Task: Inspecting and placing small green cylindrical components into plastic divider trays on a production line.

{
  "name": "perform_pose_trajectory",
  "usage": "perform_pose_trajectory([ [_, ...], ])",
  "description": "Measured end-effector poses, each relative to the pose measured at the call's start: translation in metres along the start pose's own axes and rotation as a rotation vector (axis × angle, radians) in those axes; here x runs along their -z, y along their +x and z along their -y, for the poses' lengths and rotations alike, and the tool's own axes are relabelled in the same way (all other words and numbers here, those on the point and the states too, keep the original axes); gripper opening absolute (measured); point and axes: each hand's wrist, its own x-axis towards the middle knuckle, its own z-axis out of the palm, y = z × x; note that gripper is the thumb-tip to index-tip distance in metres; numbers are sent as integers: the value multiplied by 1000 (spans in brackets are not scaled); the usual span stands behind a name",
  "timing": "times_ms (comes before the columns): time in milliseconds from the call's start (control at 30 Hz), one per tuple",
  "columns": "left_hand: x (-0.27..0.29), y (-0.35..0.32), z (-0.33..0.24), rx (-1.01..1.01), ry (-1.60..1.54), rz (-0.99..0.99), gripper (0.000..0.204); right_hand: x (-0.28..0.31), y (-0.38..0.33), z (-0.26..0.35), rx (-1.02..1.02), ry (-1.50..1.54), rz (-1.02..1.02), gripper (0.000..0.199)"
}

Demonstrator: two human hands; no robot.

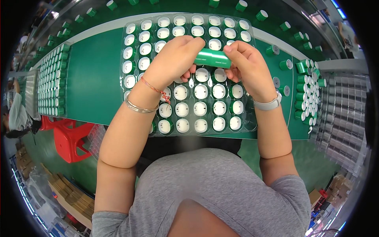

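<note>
Green printed piece (213, 58): glossy, pale lettering, bright highlight along its length; held level above the far-middle of a clear tray (250, 125). Left hand (173, 59) pinches its left end; right hand (249, 65) pinches its right. White-topped green containers (201, 91) fill tray pockets below.

The left forearm (132, 118) reached forward, slanting rightward; the left hand (176, 58) was curled inward, knuckles uppermost; the right forearm (273, 128) reached forward, leaning slightly leftward; the right hand (252, 68) faced the other, just beside it, gripping in a pinch.
</note>
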Motion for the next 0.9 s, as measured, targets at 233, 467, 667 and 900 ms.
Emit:
perform_pose_trajectory([
  [233, 5, 4, 18, -362, -112, -196, 34, 4, 0, 1, 142, 183, 15, 25],
  [467, 4, 3, 17, -499, -339, -76, 36, 2, 0, -2, 322, 118, 94, 48],
  [667, -6, 2, 21, -440, -581, 79, 46, -1, -3, 5, 218, 261, 118, 46],
  [900, -9, 6, 30, -371, -904, 345, 42, -3, -7, 7, 131, 235, 92, 39],
])
